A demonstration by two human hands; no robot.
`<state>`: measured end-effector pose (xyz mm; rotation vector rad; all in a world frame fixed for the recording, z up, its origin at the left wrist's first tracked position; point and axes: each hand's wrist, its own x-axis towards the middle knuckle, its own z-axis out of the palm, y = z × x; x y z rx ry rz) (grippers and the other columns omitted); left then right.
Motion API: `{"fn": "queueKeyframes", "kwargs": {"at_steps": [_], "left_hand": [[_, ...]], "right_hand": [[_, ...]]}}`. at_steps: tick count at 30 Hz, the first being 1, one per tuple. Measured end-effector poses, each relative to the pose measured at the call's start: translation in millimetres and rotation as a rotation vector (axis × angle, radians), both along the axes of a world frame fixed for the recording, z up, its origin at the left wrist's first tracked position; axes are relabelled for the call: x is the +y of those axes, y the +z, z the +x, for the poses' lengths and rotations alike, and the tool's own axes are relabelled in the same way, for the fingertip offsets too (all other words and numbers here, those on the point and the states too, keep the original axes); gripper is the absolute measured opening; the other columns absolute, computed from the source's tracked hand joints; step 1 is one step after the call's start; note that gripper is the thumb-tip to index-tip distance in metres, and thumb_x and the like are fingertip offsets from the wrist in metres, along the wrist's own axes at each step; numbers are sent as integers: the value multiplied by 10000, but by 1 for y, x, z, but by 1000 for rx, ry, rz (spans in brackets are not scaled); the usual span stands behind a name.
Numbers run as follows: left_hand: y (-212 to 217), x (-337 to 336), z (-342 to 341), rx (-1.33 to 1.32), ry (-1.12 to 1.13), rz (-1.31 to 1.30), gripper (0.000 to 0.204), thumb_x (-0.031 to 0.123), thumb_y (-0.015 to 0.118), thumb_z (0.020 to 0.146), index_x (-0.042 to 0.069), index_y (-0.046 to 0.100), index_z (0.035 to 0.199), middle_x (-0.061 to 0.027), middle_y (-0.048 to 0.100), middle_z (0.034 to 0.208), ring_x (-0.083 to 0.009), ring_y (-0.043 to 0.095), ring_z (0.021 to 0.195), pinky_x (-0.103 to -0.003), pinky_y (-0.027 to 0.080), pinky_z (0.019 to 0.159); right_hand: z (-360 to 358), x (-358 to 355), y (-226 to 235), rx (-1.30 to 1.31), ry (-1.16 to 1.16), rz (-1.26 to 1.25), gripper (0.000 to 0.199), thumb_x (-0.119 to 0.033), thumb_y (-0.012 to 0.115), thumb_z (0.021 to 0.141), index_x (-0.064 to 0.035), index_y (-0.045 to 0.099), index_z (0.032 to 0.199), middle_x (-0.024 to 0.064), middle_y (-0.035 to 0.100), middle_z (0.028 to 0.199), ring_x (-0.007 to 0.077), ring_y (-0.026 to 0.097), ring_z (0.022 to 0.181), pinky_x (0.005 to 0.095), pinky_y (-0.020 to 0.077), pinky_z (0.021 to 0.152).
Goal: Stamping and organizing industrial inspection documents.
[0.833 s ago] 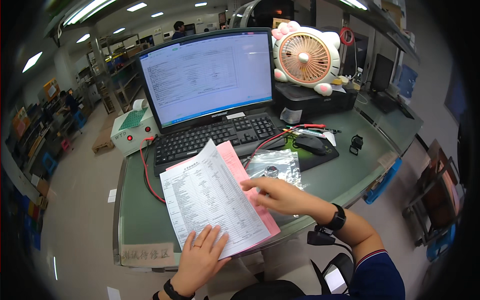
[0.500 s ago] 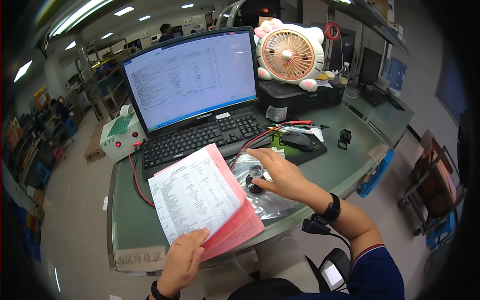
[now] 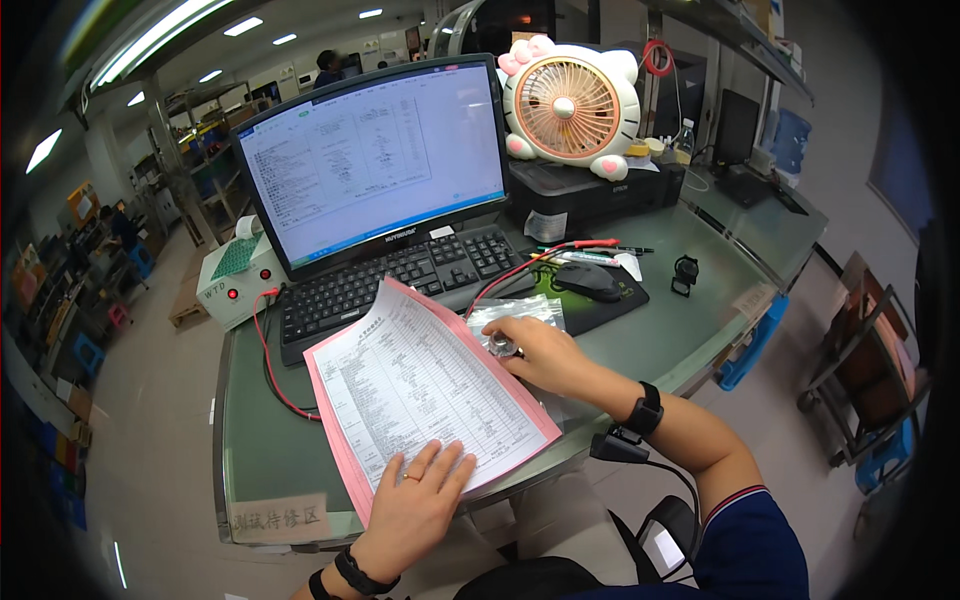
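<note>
My left hand [image 3: 418, 507] lies flat with fingers apart on the lower edge of a white printed form [image 3: 410, 370]. Under the form are pink sheets [image 3: 335, 430], showing along its left and upper edges. At the right edge of the papers, my right hand [image 3: 545, 352] has its fingers closed round a small stamp with a clear knob [image 3: 502, 344]; its lower part is mostly hidden. A clear plastic bag [image 3: 540, 308] lies beneath and beyond that hand, partly covered by the papers.
Behind the papers stand a black keyboard [image 3: 400, 280] and a monitor [image 3: 375, 160]. To the right are a mouse [image 3: 588, 282], pens, a red test lead [image 3: 500, 283] and a small black clip-like part [image 3: 685, 275]. A fan [image 3: 565, 105] sits on a black printer [image 3: 600, 195]; a white box [image 3: 235, 280] stands left.
The white form has swung right and now lies flatter over the pink sheets and bag. My left hand has moved right onto it. My right hand has closed on the stamp.
</note>
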<state>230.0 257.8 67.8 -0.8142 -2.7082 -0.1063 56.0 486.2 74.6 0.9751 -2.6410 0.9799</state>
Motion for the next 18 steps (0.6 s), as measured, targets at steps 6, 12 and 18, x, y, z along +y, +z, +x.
{"fn": "queueKeyframes", "kwargs": {"at_steps": [6, 12, 18], "left_hand": [[4, -9, -1, 22, 45, -141, 418, 168, 627, 837, 140, 610, 1253, -65, 600, 1290, -256, 585, 1150, -447, 473, 906], [10, -9, -6, -40, 39, -113, 431, 273, 657, 842, 126, 611, 1244, -78, 602, 1277, -275, 581, 1145, -405, 479, 888], [19, -5, -23, -132, -95, -20, 497, 434, 650, 863, 95, 610, 1225, -83, 596, 1281, -274, 570, 1166, -419, 481, 899]], "right_hand": [[-6, 19, 25, 159, -108, -232, 373, -154, 711, 843, -94, 580, 1186, 96, 650, 1068, 280, 620, 990, 382, 503, 833], [21, 4, 34, -81, 179, -208, 373, -160, 705, 870, -79, 577, 1211, 117, 648, 1079, 257, 645, 978, 373, 520, 813], [29, -7, 3, -21, 241, 23, 406, -202, 724, 845, -117, 580, 1215, 93, 672, 1043, 282, 641, 998, 374, 517, 823]]}}
